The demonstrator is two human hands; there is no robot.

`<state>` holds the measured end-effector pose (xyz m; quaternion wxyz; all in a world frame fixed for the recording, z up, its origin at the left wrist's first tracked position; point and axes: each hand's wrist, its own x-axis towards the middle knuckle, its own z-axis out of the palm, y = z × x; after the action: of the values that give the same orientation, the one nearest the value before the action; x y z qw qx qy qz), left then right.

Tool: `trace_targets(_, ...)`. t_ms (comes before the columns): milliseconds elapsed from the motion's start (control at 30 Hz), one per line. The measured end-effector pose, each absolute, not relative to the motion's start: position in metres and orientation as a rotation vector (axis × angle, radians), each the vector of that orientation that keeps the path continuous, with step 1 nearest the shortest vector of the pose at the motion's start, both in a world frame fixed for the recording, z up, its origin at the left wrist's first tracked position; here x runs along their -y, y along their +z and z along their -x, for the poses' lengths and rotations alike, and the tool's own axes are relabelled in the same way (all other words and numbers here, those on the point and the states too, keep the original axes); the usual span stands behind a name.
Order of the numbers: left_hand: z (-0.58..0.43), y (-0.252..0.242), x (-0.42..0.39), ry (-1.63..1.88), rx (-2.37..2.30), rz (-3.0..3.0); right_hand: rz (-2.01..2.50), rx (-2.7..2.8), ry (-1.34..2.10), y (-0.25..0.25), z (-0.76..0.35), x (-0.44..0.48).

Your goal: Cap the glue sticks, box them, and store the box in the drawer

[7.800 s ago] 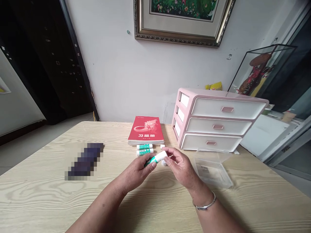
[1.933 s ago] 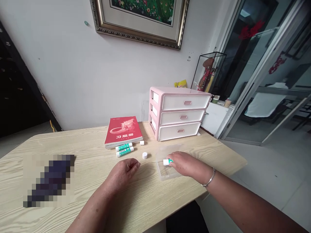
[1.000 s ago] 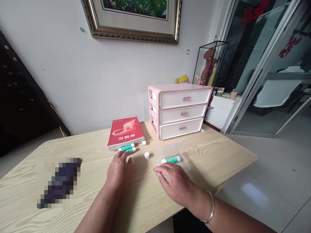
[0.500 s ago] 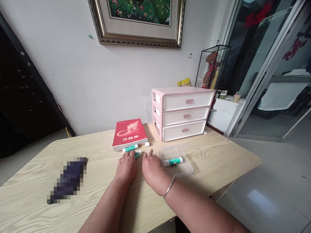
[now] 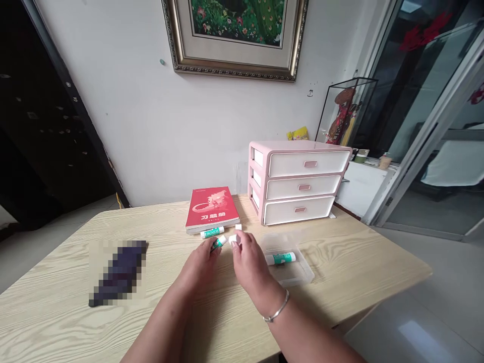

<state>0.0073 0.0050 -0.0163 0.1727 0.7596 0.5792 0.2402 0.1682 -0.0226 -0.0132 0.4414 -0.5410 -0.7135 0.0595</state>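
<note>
My left hand [image 5: 200, 263] pinches a green-and-white glue stick [image 5: 219, 242] just above the wooden table [image 5: 170, 312]. Beside it, my right hand [image 5: 247, 257] holds a small white cap [image 5: 233, 239] at its fingertips, close to the stick's end. A second glue stick [image 5: 212, 232] lies in front of the red book [image 5: 212, 214]. Another white cap [image 5: 238, 227] sits on the table near the book. A third, capped glue stick [image 5: 280, 258] lies inside the clear plastic box [image 5: 298, 275] to the right of my hands.
A pink three-drawer organiser [image 5: 298, 181] stands at the back right of the table. A blurred dark object [image 5: 118, 272] lies at the left. The table's right edge drops to a tiled floor; a framed picture [image 5: 236, 38] hangs on the wall.
The glue stick I held went into the clear box. My left hand then picked up another stick from beside the book, and my right hand came back and took the white cap.
</note>
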Motion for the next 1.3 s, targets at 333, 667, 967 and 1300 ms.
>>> trace_targets(333, 0.002, 0.02, 0.029, 0.843, -1.065, -1.776, 0.938, 1.563, 0.459, 0.0, -0.182, 0.034)
trace_targets(667, 0.009, 0.036, 0.04, 0.754, -1.004, -1.8, 0.812, 1.815, 0.544, 0.017, -0.199, 0.042)
trace_targets(967, 0.003, 0.036, 0.042, 0.698, -1.014, -1.934, 0.971, 1.747, 0.698, 0.018, -0.198, 0.042)
trace_targets(1300, 0.006, 0.034, 0.04, 0.714, -0.969, -1.895, 0.919, 1.854, 0.713, 0.019, -0.196, 0.045)
